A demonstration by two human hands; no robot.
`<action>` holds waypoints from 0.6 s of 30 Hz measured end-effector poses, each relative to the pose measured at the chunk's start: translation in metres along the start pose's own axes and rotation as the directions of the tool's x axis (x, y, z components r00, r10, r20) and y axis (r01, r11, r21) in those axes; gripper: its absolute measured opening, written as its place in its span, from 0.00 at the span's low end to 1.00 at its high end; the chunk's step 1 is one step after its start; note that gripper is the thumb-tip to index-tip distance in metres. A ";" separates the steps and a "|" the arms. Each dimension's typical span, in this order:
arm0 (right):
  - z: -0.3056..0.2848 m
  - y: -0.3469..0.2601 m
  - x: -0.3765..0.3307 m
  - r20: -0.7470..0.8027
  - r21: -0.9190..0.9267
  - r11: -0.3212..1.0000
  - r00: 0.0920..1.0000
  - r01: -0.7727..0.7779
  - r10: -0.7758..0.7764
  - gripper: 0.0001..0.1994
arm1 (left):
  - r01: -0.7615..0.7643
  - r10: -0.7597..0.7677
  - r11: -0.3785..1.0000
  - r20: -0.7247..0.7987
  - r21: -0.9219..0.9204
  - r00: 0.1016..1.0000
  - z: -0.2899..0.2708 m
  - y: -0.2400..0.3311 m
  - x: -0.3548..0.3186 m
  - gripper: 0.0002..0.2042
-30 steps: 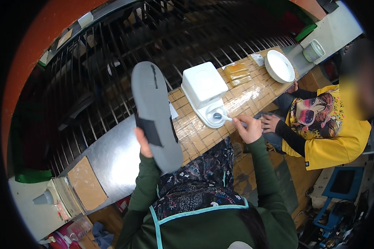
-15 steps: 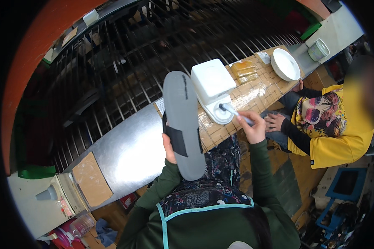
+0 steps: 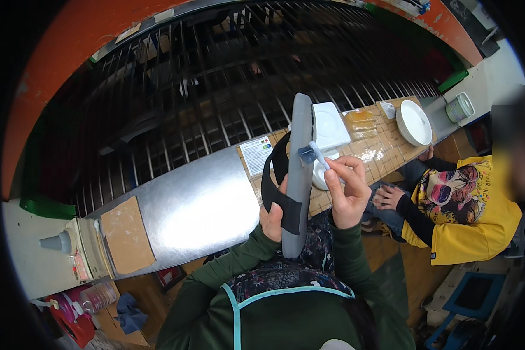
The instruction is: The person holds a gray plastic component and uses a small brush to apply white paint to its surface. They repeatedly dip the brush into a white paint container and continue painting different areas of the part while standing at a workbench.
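Head view: L hand (image 3: 272, 219) grips grey foam shoe sole w/ black strap (image 3: 297, 175), now turned edge-on & raised vs a sec ago. R hand (image 3: 347, 189), fingers pinching small white brush (image 3: 319, 155), has left white glue tub (image 3: 328, 129) on counter (image 3: 216, 204); tip touching sole — gluing likely underway.

A grey shoe sole (image 3: 298, 175) stands edge-on and upright, a black strap (image 3: 277, 198) looped across it. A small brush (image 3: 316, 153), white-handled, touches its upper edge, bristles apparently dark.

One grey sole (image 3: 298, 175), one brush (image 3: 314, 154) (two white bowls (image 3: 413, 121)).
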State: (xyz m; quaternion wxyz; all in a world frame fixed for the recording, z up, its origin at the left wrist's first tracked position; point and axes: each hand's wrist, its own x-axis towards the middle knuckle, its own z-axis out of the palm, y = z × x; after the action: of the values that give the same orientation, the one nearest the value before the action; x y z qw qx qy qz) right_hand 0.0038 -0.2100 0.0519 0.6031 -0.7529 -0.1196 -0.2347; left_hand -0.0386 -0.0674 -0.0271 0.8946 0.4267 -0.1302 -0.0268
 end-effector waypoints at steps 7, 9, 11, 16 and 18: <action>0.006 0.005 0.018 -0.044 0.046 0.999 0.999 -0.023 0.025 0.10 | -0.044 0.047 0.983 -0.014 0.177 0.999 -0.004 -0.004 -0.002 0.45; 0.004 0.007 0.025 -0.031 0.067 0.997 0.999 -0.035 0.037 0.09 | -0.182 0.168 0.941 0.073 0.284 0.983 -0.010 -0.006 0.000 0.34; 0.001 0.007 0.033 -0.015 0.069 0.997 0.999 -0.043 0.044 0.09 | -0.224 0.198 0.922 0.113 0.315 0.974 -0.015 -0.008 0.002 0.29; -0.009 0.007 0.053 0.044 0.052 0.996 0.997 -0.068 0.066 0.10 | -0.461 0.385 0.729 0.253 0.506 0.887 -0.029 -0.007 0.009 0.25; -0.015 0.008 0.062 0.072 0.001 1.000 0.997 -0.021 0.021 0.09 | -0.512 0.420 0.687 0.294 0.515 0.859 -0.032 -0.007 0.011 0.24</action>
State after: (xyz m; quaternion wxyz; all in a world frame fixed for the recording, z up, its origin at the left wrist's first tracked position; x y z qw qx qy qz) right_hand 0.0578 -0.2325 0.0783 0.6016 -0.7615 -0.1333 -0.2010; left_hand -0.0192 -0.0489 -0.0494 0.6865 0.6260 -0.3044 0.2099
